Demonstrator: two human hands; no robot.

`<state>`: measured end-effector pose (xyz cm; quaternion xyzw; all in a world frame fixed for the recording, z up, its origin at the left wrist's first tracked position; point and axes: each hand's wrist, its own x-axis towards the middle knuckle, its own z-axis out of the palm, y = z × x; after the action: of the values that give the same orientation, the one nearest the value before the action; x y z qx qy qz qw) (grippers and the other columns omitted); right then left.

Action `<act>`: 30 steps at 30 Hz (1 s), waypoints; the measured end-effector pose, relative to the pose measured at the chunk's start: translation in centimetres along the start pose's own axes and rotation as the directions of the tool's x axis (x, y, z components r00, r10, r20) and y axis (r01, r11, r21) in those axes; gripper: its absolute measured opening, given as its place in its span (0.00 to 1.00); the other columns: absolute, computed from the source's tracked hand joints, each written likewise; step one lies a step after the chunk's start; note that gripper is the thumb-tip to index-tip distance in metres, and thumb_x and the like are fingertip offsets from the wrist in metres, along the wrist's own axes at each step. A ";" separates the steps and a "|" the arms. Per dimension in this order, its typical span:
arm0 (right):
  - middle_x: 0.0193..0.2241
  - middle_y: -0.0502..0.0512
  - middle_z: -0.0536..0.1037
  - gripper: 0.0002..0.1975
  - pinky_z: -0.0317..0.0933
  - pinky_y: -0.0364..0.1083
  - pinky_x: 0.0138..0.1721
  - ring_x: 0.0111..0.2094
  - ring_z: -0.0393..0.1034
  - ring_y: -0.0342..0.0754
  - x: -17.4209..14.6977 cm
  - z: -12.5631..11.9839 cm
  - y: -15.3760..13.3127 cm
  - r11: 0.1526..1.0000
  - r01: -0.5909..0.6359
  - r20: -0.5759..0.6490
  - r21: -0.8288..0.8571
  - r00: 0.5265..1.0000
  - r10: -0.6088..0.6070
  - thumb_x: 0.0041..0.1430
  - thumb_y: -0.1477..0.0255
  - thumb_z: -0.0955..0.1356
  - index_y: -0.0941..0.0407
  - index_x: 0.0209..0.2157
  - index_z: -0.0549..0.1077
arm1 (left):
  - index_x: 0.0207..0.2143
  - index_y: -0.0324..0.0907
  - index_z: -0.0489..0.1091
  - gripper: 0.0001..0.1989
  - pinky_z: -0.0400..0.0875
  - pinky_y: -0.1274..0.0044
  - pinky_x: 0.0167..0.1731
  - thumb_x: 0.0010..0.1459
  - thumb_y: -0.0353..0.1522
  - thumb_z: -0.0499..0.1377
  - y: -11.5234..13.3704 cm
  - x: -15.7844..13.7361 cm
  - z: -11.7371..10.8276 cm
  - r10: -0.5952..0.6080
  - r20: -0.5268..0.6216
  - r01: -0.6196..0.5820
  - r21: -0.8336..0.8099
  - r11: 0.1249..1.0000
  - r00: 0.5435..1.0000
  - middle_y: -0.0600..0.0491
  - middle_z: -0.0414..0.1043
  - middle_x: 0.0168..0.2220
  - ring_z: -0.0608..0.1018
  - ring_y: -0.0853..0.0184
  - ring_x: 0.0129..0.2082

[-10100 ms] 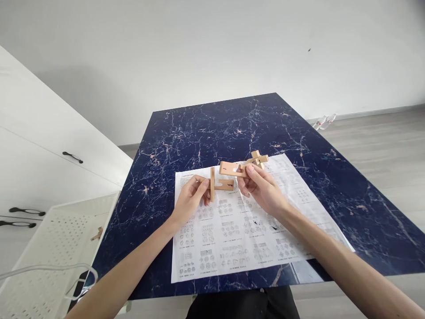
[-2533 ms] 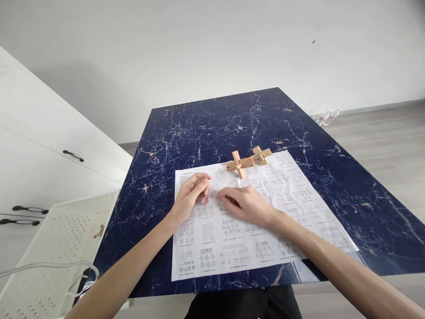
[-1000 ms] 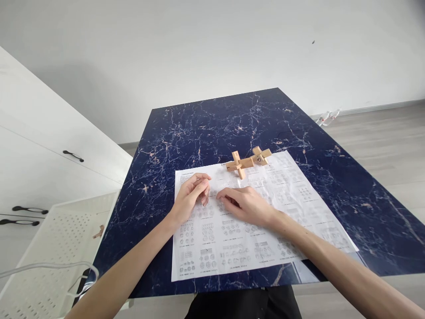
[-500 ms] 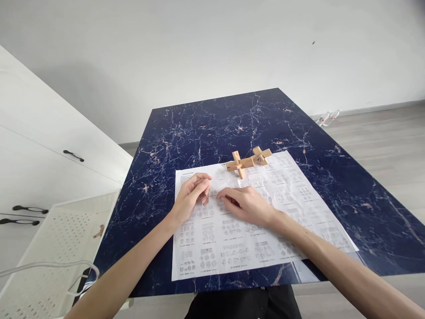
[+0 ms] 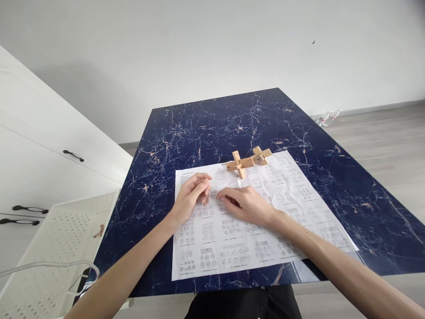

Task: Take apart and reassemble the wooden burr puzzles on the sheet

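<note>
one printed instruction sheet (image 5: 252,221) is spread on the near half of a dark blue marbled table (image 5: 215,124), its near edge lying close to the table's near edge and its right corner close to the right edge. both hands are rested on the sheet with nothing held: the left hand (image 5: 191,197) is seen with fingers loosely curled together, the right hand (image 5: 247,204) lies palm down with fingers slightly bent and pointed towards the left one, the fingertips of the two being just apart. one assembled wooden cross-shaped puzzle (image 5: 247,161) is set at the sheet's far edge, beyond the right hand and untouched. bare tabletop is left open behind the puzzle and to the left of the sheet. one white perforated tray (image 5: 53,239) is seen below the table's left edge, with one small wooden piece (image 5: 98,231) lying in it
</note>
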<state>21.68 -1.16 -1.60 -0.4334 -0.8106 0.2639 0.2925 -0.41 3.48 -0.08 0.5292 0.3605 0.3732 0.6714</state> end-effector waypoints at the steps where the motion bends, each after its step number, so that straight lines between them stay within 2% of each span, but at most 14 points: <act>1: 0.28 0.52 0.81 0.15 0.55 0.46 0.29 0.22 0.65 0.43 0.0 0.0 0.0 1.000 0.002 0.000 0.002 1.000 -0.002 0.74 0.72 0.60 0.56 0.45 0.79 | 0.46 0.43 0.72 0.12 0.65 0.79 0.24 0.70 0.41 0.64 0.0 0.0 0.0 0.001 0.003 -0.001 -0.002 1.000 1.000 0.60 0.67 0.26 0.68 0.74 0.20; 10: 0.27 0.52 0.80 0.16 0.56 0.45 0.29 0.22 0.64 0.43 0.0 0.1 0.0 1.000 -0.003 -0.009 0.008 1.000 0.003 0.74 0.71 0.60 0.56 0.46 0.79 | 0.46 0.43 0.72 0.11 0.65 0.79 0.24 0.71 0.41 0.64 0.0 0.0 0.0 0.003 0.009 -0.003 -0.005 1.000 1.000 0.60 0.67 0.26 0.68 0.74 0.20; 13: 0.25 0.50 0.78 0.16 0.56 0.45 0.28 0.21 0.63 0.43 -0.1 0.2 0.2 1.000 -0.019 -0.025 0.010 1.000 0.019 0.74 0.70 0.60 0.57 0.49 0.78 | 0.47 0.43 0.72 0.11 0.65 0.79 0.24 0.71 0.41 0.64 0.0 0.0 -0.1 0.001 0.008 -0.001 0.000 1.000 1.000 0.60 0.67 0.26 0.68 0.74 0.21; 17: 0.28 0.49 0.79 0.20 0.59 0.45 0.28 0.23 0.68 0.45 -0.2 0.4 0.2 0.995 -0.061 -0.073 0.073 0.995 0.066 0.73 0.69 0.60 0.56 0.62 0.68 | 0.46 0.43 0.73 0.12 0.65 0.79 0.24 0.70 0.41 0.64 -0.1 0.0 -0.1 -0.005 -0.001 0.005 0.004 1.000 1.000 0.60 0.68 0.27 0.69 0.74 0.21; 20: 0.34 0.50 0.82 0.23 0.61 0.46 0.28 0.24 0.69 0.46 -0.1 0.2 0.1 0.986 -0.098 -0.134 0.135 0.984 0.116 0.73 0.69 0.61 0.54 0.67 0.60 | 0.46 0.43 0.73 0.11 0.65 0.79 0.23 0.70 0.41 0.65 0.0 0.0 -0.1 -0.005 -0.002 0.005 -0.010 1.000 1.000 0.60 0.68 0.27 0.68 0.75 0.20; 25: 0.33 0.49 0.80 0.24 0.62 0.48 0.29 0.22 0.69 0.46 0.1 0.0 0.0 0.972 -0.152 -0.241 0.182 0.951 0.194 0.71 0.70 0.62 0.52 0.65 0.56 | 0.45 0.43 0.73 0.11 0.65 0.79 0.23 0.69 0.41 0.65 0.0 0.1 0.0 -0.011 -0.010 0.011 -0.011 1.000 1.000 0.60 0.68 0.27 0.68 0.75 0.20; 30: 0.35 0.49 0.80 0.23 0.61 0.48 0.28 0.21 0.68 0.45 0.3 0.0 0.1 0.954 -0.194 -0.270 0.228 0.929 0.253 0.69 0.72 0.63 0.50 0.63 0.57 | 0.45 0.43 0.73 0.11 0.65 0.79 0.23 0.70 0.41 0.65 0.0 0.0 0.0 -0.010 -0.005 0.010 -0.013 1.000 1.000 0.60 0.68 0.27 0.68 0.75 0.21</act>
<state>21.57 -0.88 -1.56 -0.5266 -0.6726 0.3068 0.4197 -0.44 3.52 -0.09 0.5220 0.3621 0.3736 0.6759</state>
